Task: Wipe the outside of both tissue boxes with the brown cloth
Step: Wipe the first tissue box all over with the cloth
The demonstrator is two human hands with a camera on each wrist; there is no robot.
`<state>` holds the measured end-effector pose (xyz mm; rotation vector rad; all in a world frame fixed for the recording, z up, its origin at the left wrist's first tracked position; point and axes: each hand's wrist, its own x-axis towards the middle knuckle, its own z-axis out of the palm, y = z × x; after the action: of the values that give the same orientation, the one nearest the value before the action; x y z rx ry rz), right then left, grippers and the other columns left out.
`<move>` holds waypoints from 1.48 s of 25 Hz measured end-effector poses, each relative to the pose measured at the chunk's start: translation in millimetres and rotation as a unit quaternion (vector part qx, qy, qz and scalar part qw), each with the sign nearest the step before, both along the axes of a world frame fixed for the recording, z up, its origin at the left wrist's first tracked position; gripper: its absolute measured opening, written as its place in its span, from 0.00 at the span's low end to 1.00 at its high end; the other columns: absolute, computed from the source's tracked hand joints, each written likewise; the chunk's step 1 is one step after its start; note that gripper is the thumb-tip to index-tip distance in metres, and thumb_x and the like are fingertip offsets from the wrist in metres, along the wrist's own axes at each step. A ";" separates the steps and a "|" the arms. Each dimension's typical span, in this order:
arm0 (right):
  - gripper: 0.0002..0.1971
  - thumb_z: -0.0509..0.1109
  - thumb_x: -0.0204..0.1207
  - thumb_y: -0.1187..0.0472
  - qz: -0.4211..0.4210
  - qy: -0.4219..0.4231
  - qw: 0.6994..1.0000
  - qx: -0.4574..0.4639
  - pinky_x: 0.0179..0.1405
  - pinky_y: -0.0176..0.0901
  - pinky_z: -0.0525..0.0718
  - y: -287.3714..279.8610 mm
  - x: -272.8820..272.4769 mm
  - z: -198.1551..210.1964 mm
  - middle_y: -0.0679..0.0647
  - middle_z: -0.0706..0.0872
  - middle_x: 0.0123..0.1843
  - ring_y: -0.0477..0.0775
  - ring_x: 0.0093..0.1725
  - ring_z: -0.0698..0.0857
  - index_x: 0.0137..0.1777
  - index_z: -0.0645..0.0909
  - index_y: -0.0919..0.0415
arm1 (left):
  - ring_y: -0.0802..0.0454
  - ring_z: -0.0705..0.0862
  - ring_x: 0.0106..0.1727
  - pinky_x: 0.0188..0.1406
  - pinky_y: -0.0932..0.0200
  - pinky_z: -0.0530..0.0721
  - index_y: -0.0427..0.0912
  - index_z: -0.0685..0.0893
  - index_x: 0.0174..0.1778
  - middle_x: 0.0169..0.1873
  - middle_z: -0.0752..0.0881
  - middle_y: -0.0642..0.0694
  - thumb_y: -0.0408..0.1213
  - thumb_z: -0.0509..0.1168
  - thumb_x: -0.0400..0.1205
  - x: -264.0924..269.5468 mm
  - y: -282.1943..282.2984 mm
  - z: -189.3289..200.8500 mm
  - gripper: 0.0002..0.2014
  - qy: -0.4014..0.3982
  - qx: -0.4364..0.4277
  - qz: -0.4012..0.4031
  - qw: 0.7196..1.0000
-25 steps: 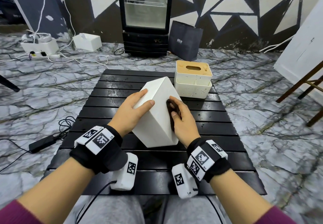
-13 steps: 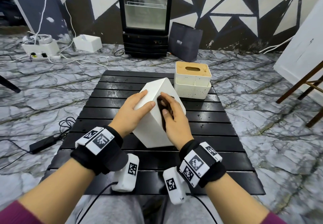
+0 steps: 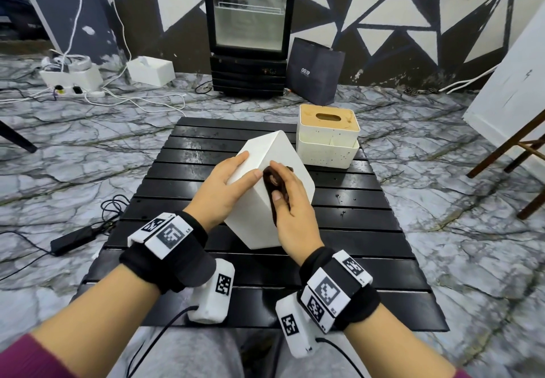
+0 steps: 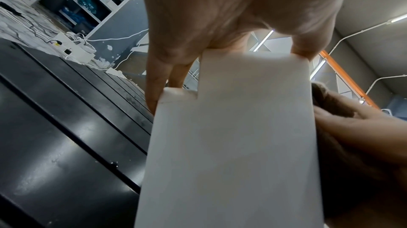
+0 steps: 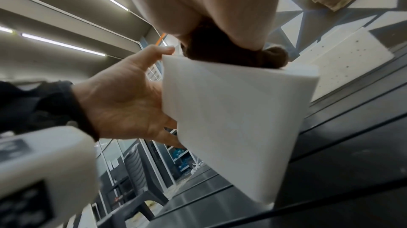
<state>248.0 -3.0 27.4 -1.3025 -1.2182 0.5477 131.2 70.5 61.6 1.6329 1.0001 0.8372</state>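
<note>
A plain white tissue box (image 3: 283,153) stands tilted on one corner edge at the middle of the black slatted table (image 3: 368,230). My left hand (image 3: 236,177) grips its left face, thumb over the near ridge. My right hand (image 3: 289,200) holds the bunched brown cloth (image 3: 272,181) and presses it on the box's right face near that ridge. The left wrist view shows the box (image 4: 231,144) with the cloth (image 4: 326,96) at its right side. In the right wrist view the cloth (image 5: 220,49) sits on the box (image 5: 231,110). A speckled cream tissue box with a wooden lid (image 3: 327,135) stands at the table's back right.
A black power adapter (image 3: 73,240) and cables lie on the marble floor to the left. Behind the table stand a glass-door fridge (image 3: 249,29) and a dark paper bag (image 3: 314,70). Wooden furniture legs (image 3: 513,153) stand at the right.
My right hand has slid the cloth up and to the left across the box's right face, toward the near ridge. The left hand keeps its hold.
</note>
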 end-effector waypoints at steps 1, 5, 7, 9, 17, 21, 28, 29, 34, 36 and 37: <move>0.23 0.53 0.74 0.61 0.000 0.009 1.000 0.003 0.78 0.55 0.63 -2.0 -2.9 0.4 0.45 0.71 0.71 0.49 0.76 0.66 0.64 0.66 0.34 | 0.56 0.72 0.72 0.71 0.60 0.68 0.50 0.71 0.75 0.73 0.72 0.53 0.56 0.66 0.70 0.4 -0.4 -0.4 0.36 -0.002 0.001 0.000 1.000; 0.23 0.54 0.74 0.62 0.012 0.001 1.000 0.014 0.77 0.56 0.63 1.0 -11.4 6.4 0.49 0.72 0.71 0.52 0.76 0.66 0.64 0.66 0.34 | 0.56 0.70 0.74 0.73 0.61 0.66 0.47 0.70 0.76 0.74 0.71 0.50 0.44 0.66 0.80 1.2 -0.4 1.2 0.27 0.007 0.012 0.001 1.000; 0.23 0.53 0.74 0.62 0.008 -0.006 1.000 0.005 0.78 0.56 0.63 6.0 -1.2 5.4 0.52 0.71 0.73 0.52 0.76 0.66 0.66 0.66 0.38 | 0.54 0.71 0.73 0.74 0.58 0.67 0.47 0.70 0.76 0.74 0.71 0.50 0.45 0.66 0.80 1.0 0.5 1.2 0.28 0.005 0.007 0.002 1.000; 0.23 0.54 0.75 0.63 -0.004 0.001 1.000 -0.011 0.78 0.55 0.63 4.3 8.3 -0.3 0.50 0.71 0.73 0.50 0.76 0.66 0.67 0.66 0.39 | 0.54 0.72 0.73 0.74 0.58 0.68 0.50 0.71 0.75 0.74 0.72 0.51 0.49 0.70 0.76 0.0 0.5 -0.2 0.31 0.000 -0.004 0.005 1.000; 0.24 0.54 0.76 0.66 -0.010 -0.029 0.999 0.024 0.78 0.48 0.62 10.4 8.9 5.6 0.52 0.71 0.73 0.50 0.75 0.66 0.70 0.67 0.45 | 0.58 0.72 0.71 0.63 0.68 0.68 0.50 0.74 0.73 0.72 0.74 0.54 0.51 0.71 0.69 5.3 -1.4 4.0 0.34 -0.006 0.002 -0.007 1.000; 0.24 0.55 0.78 0.72 -0.034 -0.019 0.999 -0.010 0.76 0.41 0.63 26.2 38.3 0.3 0.49 0.71 0.70 0.51 0.74 0.69 0.71 0.67 0.50 | 0.56 0.74 0.71 0.68 0.63 0.70 0.51 0.76 0.72 0.72 0.73 0.54 0.54 0.68 0.64 4.3 -0.9 3.1 0.36 -0.012 -0.007 -0.005 1.000; 0.27 0.56 0.78 0.73 -0.097 0.074 0.991 -0.056 0.75 0.49 0.69 19.4 61.3 -19.1 0.51 0.76 0.70 0.43 0.67 0.75 0.61 0.72 0.36 | 0.61 0.68 0.73 0.71 0.65 0.65 0.54 0.74 0.73 0.75 0.69 0.56 0.57 0.68 0.64 11.8 -5.7 2.9 0.38 0.042 0.036 -0.028 0.998; 0.26 0.56 0.78 0.74 -0.111 0.098 0.987 -0.056 0.74 0.48 0.70 16.3 65.3 -15.3 0.52 0.78 0.68 0.44 0.66 0.76 0.61 0.74 0.40 | 0.64 0.67 0.72 0.68 0.69 0.62 0.55 0.73 0.74 0.75 0.67 0.56 0.57 0.69 0.65 13.4 -7.5 3.4 0.38 0.060 0.052 -0.039 0.996; 0.23 0.56 0.78 0.75 -0.123 0.110 0.986 0.008 0.72 0.41 0.71 -7.3 85.1 25.1 0.50 0.79 0.65 0.45 0.67 0.76 0.63 0.74 0.48 | 0.66 0.64 0.76 0.71 0.70 0.59 0.61 0.67 0.76 0.77 0.64 0.62 0.68 0.64 0.54 20.1 -21.7 2.9 0.49 0.161 0.138 -0.100 0.972; 0.23 0.58 0.78 0.75 -0.082 0.030 0.996 0.009 0.67 0.26 0.71 -14.2 85.3 43.2 0.49 0.79 0.65 0.37 0.62 0.77 0.66 0.73 0.51 | 0.66 0.63 0.77 0.74 0.67 0.59 0.60 0.63 0.78 0.77 0.64 0.64 0.69 0.63 0.54 22.0 -25.8 1.8 0.52 0.174 0.154 -0.109 0.966; 0.23 0.58 0.77 0.75 -0.069 -0.018 0.997 -0.002 0.62 0.18 0.69 -15.9 83.7 48.9 0.48 0.79 0.63 0.35 0.59 0.78 0.66 0.74 0.52 | 0.66 0.62 0.76 0.75 0.67 0.59 0.58 0.62 0.79 0.77 0.63 0.63 0.68 0.66 0.55 21.4 -27.2 1.4 0.53 0.172 0.157 -0.113 0.966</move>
<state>331.7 -18.9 76.3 -1.3931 -1.1478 0.4281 152.7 43.3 63.0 2.1732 0.9220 0.5886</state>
